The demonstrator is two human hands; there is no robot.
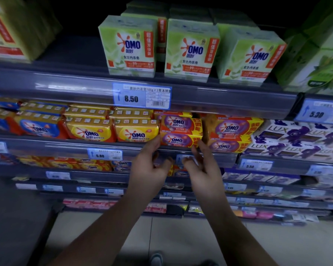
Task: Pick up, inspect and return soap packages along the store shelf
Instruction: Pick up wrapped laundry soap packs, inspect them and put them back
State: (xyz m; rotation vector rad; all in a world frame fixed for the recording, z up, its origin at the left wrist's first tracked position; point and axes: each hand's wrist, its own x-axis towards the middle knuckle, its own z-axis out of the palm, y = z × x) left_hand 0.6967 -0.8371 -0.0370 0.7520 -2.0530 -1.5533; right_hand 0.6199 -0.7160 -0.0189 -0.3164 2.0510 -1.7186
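Both hands are up at the middle shelf (181, 150), bracketing one purple-and-orange OMO soap pack (180, 132), a two-bar bundle that sits at the shelf's front edge. From the left hand (149, 164) the pack lies at about one o'clock; from the right hand (202, 166) at about eleven. The left hand's grip is open, its thumb tip touching the pack's lower left corner and its fingers curled loosely below the shelf lip. The right hand's grip is open too, one finger reaching to the pack's lower right corner and the rest spread in front of a price tag. Neither hand has closed on the pack, and it rests on the shelf, so I judge this to be either the start of a pick-up or the last instant of a return; a single view cannot settle which. At nine o'clock of the pack, just beside it, stand yellow OMO bars (136, 134); at three o'clock sits a second purple OMO bundle (232, 133), close alongside. If the pack is to be lifted, the next move calls for both hands to press in on its two short ends and draw it straight out toward the person, keeping it level so the tight neighbours are not dragged off the lip.
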